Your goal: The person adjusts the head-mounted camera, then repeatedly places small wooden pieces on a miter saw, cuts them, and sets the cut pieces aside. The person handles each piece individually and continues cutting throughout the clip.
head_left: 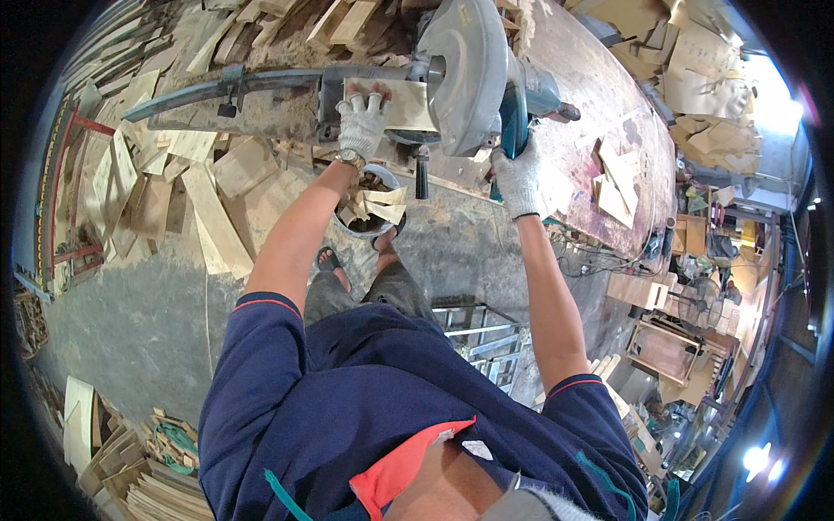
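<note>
My left hand [360, 126] wears a white glove with bare fingertips, its fingers spread on a pale wooden board [404, 104] lying on the bed of a mitre saw. A dark wristwatch [350, 156] is on that wrist. The saw's large grey blade guard [456, 74] stands just right of the board. My gloved right hand [517, 178] is closed on the teal handle [514, 126] beside the guard. Below the board hangs a dark knob [421, 174]. A round bucket of offcuts [369, 208] stands under my left forearm.
Plank offcuts [208, 217] lie piled at left and behind the saw. A worktop [630, 122] at right bears wood scraps [612, 182], with cables hanging below. A metal frame [482, 343] is beside my legs. A fan [699, 300] and wooden frames [665, 347] stand at right.
</note>
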A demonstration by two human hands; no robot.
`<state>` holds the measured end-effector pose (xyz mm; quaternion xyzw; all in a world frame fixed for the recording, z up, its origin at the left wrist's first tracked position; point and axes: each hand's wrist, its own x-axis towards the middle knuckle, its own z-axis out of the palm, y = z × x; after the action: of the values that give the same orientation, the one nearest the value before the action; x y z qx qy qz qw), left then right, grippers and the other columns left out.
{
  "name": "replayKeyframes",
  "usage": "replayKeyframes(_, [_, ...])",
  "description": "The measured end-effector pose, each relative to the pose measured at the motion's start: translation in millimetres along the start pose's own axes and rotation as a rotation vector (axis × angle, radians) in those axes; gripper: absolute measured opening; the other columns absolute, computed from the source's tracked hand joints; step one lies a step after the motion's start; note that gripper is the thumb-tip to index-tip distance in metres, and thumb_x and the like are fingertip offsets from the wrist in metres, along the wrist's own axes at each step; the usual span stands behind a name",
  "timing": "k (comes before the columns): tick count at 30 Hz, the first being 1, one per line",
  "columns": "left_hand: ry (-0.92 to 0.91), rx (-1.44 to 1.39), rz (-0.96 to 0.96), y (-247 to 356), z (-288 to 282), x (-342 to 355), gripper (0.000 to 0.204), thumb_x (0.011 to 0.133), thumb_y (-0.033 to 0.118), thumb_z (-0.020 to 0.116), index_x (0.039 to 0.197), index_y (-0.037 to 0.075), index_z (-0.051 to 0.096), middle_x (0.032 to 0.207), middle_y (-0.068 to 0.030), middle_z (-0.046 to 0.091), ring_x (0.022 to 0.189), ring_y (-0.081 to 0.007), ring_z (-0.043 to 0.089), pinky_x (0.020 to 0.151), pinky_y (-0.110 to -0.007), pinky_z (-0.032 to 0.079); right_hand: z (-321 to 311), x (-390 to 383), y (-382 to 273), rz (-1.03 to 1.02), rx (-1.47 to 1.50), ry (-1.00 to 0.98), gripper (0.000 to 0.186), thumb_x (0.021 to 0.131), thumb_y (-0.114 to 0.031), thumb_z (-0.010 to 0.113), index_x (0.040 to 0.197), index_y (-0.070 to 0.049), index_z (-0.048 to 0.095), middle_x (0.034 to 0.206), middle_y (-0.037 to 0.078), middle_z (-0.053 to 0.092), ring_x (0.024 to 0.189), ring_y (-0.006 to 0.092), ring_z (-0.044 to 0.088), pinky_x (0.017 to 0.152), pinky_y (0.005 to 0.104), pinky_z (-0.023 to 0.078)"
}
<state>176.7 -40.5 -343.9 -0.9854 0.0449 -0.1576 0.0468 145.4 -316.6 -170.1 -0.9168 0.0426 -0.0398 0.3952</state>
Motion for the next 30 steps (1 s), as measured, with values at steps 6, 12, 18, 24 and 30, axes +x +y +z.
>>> replayKeyframes(6, [0.021,-0.003,-0.012,-2,2,-1,0.057,0.097,0.02,0.054,0.153,0.02,0.046,0.155,-0.0107,0.047,0.133,-0.0484,0.051,0.085,-0.063,0.045,-1,-3,-15,0.159,0.032,-0.064,0.04,0.076,-0.01,0.071,0.112,0.001,0.057,0.084,0.012,0.062,0.071,0.0255,0.064,0.065,0.0399,0.053])
replayKeyframes(12, [-0.052,-0.062,-0.003,1,-5,2,0.054,0.098,0.02,0.054,0.152,0.019,0.048,0.158,-0.0121,0.044,0.138,-0.0515,0.047,0.09,-0.067,0.043,1,4,11,-0.009,0.004,0.019,0.027,0.085,-0.007,0.069,0.109,0.0,0.057,0.073,0.006,0.063,0.056,0.0157,0.063,0.052,0.0332,0.052])
replayKeyframes(18, [-0.006,-0.034,-0.012,0,-6,1,0.051,0.095,0.019,0.056,0.145,0.021,0.055,0.148,-0.0082,0.053,0.123,-0.0401,0.057,0.085,-0.061,0.044,4,2,13,-0.07,-0.106,0.017,0.023,0.087,-0.005,0.066,0.108,-0.001,0.058,0.074,0.006,0.064,0.057,0.0147,0.063,0.052,0.0313,0.051])
replayKeyframes(24, [0.0,-0.101,-0.006,-1,-2,1,0.049,0.096,0.019,0.055,0.146,0.021,0.054,0.148,-0.01,0.051,0.13,-0.0462,0.053,0.086,-0.064,0.044,7,-2,21,0.02,0.034,0.048,0.035,0.074,-0.01,0.07,0.106,0.0,0.058,0.078,0.012,0.061,0.07,0.0271,0.062,0.069,0.041,0.052])
replayKeyframes(30, [0.079,-0.051,0.003,-2,-7,-1,0.05,0.093,0.019,0.058,0.143,0.021,0.058,0.147,-0.009,0.053,0.124,-0.0414,0.056,0.086,-0.059,0.044,9,-9,20,-0.111,-0.037,0.064,0.022,0.084,0.0,0.067,0.104,-0.002,0.058,0.077,0.006,0.065,0.061,0.0137,0.062,0.056,0.0304,0.051])
